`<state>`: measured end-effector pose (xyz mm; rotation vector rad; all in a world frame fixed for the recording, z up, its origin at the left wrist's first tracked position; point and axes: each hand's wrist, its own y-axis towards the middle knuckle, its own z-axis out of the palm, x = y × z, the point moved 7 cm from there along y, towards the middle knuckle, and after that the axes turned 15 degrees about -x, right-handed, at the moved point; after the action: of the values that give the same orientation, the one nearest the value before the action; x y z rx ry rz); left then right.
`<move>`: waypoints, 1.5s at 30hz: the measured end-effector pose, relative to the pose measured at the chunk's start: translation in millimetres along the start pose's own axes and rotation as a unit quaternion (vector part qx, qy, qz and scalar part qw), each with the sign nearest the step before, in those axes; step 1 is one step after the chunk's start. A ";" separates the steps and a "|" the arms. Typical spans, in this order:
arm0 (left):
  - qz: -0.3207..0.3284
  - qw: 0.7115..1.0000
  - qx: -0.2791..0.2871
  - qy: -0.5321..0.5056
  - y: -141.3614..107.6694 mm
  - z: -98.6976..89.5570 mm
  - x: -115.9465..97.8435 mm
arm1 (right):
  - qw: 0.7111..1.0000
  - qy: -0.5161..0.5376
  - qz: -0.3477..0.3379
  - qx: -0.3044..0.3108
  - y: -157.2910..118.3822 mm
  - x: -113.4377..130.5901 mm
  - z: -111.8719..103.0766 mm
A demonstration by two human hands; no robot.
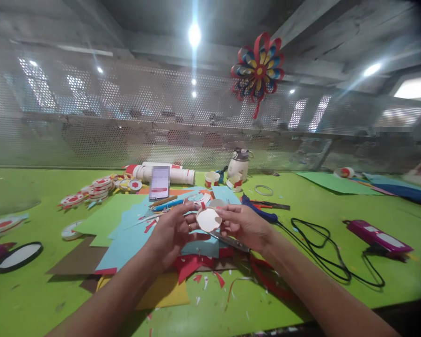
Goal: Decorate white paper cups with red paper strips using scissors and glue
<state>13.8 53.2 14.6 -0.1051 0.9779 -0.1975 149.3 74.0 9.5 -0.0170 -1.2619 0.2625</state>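
A round white paper cup base (209,221) with a shallow rim is held up between my hands over the paper pile. My right hand (243,224) pinches its right edge between thumb and fingers. On the other side, my left hand (173,229) has its upper fingertips at the rim, the lower fingers curled loosely beside it. A small red paper piece (203,205) shows at the upper left rim near my left fingertips. Below my right hand lies a dark-bladed tool (231,241), partly covered. Blue paper sheets (126,248) and red scraps (189,267) spread underneath.
A blue-handled tool (257,209) trails a black cable (312,248) toward a purple power strip (379,238). Behind stand a phone (159,182), paper cups (212,179) and a bottle (238,166). Red-and-white paper discs (100,187) lie left. A paper flower (259,70) hangs above.
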 end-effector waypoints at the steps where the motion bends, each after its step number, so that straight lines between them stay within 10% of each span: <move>1: 0.007 1.000 0.009 0.006 -1.5 2.1 -0.5 | 1.000 0.003 -0.003 -0.002 0.1 0.4 -0.4; 45: 0.090 0.980 0.120 0.131 -17.4 18.1 -5.0 | 0.998 0.022 -0.038 0.050 -15.6 28.2 1.6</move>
<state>24.1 37.2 31.8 0.2367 1.2111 -0.1635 158.6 64.4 38.9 0.1105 -1.2023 0.2589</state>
